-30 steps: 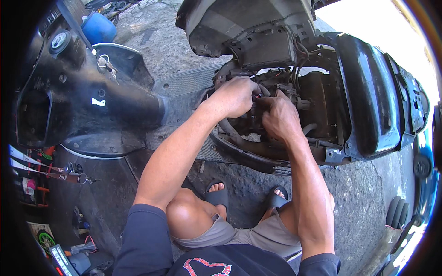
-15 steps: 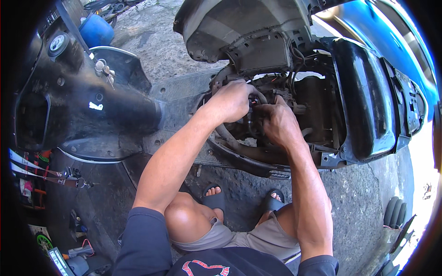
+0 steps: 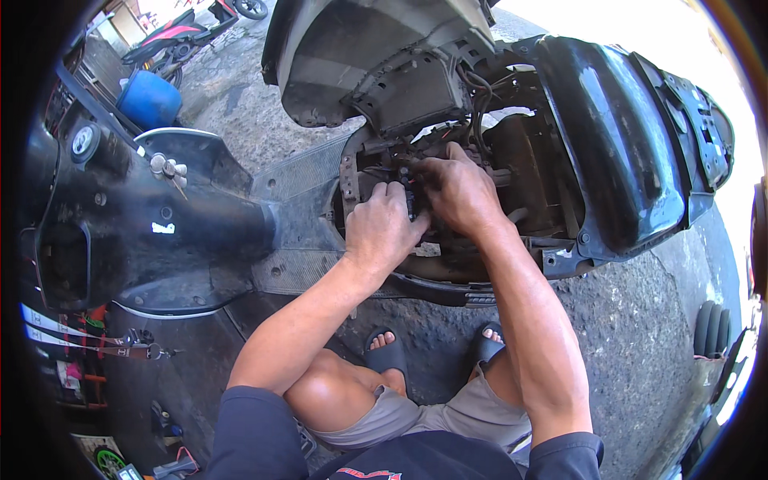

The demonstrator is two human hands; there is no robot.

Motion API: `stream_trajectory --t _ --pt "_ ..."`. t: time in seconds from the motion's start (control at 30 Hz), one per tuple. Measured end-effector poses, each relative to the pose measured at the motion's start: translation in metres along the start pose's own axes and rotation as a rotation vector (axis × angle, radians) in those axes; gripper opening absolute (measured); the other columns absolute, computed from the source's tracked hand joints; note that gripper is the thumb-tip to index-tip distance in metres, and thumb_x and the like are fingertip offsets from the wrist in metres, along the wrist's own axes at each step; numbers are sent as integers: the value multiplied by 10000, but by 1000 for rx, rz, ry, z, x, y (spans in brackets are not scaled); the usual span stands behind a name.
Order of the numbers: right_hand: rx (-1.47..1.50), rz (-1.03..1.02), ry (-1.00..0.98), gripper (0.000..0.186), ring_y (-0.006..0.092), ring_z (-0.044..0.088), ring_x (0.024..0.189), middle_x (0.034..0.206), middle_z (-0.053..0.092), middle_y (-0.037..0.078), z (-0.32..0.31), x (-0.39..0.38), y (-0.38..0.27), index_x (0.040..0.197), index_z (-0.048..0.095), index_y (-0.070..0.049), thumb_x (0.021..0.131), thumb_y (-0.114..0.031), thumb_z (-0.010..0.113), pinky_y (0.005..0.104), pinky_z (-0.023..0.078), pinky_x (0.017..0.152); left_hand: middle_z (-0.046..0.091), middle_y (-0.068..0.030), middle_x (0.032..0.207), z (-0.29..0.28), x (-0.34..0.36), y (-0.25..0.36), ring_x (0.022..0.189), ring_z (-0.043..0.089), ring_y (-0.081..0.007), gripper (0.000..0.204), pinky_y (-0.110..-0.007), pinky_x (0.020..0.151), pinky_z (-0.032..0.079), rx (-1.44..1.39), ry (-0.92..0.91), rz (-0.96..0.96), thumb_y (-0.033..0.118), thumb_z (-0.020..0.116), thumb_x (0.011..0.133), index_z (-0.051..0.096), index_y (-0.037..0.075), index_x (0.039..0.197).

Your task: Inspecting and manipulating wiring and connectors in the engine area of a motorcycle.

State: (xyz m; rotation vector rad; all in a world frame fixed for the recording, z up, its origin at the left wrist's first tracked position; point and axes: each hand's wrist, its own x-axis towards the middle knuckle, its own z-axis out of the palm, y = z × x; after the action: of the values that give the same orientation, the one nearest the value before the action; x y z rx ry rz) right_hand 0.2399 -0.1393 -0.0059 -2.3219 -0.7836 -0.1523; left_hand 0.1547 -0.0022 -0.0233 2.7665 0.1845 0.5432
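Observation:
Both hands reach into the open body of a black scooter [image 3: 616, 144] lying across the view. My left hand [image 3: 380, 224] is curled at the left of the opening, thumb and fingertips at a small dark component [image 3: 408, 192] among the parts. My right hand [image 3: 464, 192] sits just right of it and a little higher, fingers bent around something hidden among hoses and wires [image 3: 480, 92]. The raised dark cover [image 3: 368, 52] stands over the far side of the opening. A grey metal bracket [image 3: 347, 184] is left of my hands.
The scooter's footboard [image 3: 296, 272] and front panel with hanging keys [image 3: 166, 168] extend left. A blue drum [image 3: 150, 100] and a red-and-black scooter [image 3: 180, 40] stand behind. Tools [image 3: 112, 464] lie lower left; dark padded rolls [image 3: 710, 328] sit at the right edge.
My left hand has moved down toward me within the opening, its fingers now more upright in view. My right hand has shifted slightly up and left in the picture. The view has also shifted.

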Motion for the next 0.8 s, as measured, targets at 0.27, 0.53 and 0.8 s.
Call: stream_trajectory --t 0.27,0.53,0.8 --pt "-92 0 -12 263 389 712 1009 1129 667 171 7 2 5 1081 799 -171 868 -113 657 515 571 860 698 -165 832 13 -1 -6 742 701 -386 161 -488 672 550 -197 123 24 136 754 828 662 5 833" --pt "-118 -6 -11 248 378 705 992 1074 669 142 13 3 12 1114 801 -245 891 -195 704 509 563 843 681 -140 700 2 5 -10 621 683 -285 109 -408 606 527 -407 44 -39 81 726 838 671 -10 813" --pt "-105 -9 6 250 381 702 990 1069 672 141 12 5 10 1116 801 -257 901 -191 690 511 561 843 650 -51 640 -1 -8 -16 583 580 -78 147 -278 556 483 -399 10 -92 88 732 901 673 -40 856"
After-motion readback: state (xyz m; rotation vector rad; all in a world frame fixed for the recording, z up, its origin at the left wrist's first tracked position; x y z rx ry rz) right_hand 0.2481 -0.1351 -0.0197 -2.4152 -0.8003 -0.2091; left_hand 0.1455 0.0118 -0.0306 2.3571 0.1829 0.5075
